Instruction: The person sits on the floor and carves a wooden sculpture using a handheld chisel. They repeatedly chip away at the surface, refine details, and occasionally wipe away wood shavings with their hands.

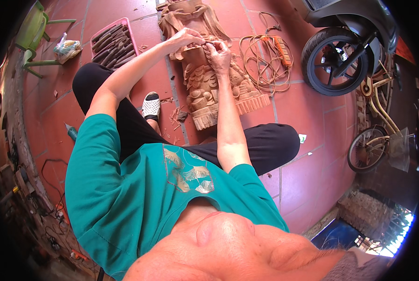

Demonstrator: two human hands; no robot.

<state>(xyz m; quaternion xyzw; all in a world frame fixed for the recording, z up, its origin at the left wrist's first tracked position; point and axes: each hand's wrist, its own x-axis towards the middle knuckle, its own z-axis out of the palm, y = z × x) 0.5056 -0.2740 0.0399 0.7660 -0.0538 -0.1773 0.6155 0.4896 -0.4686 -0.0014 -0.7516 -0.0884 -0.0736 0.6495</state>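
Bare chin at six o'clock; at twelve, over an ornately carved brown wooden block, my feed shows left hand and right hand, fingertips pinched, on what I cannot tell.

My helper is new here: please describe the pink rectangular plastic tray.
Find the large brown carved wooden sculpture. Left of its upper half lies the pink tray. Unlike the green plastic chair farther left, it is packed with dark, slender pieces.

Bright light is glaring blue-white at the lower right and glossing the tiled floor, while fisheye curvature is bending edges toward a dark rim.
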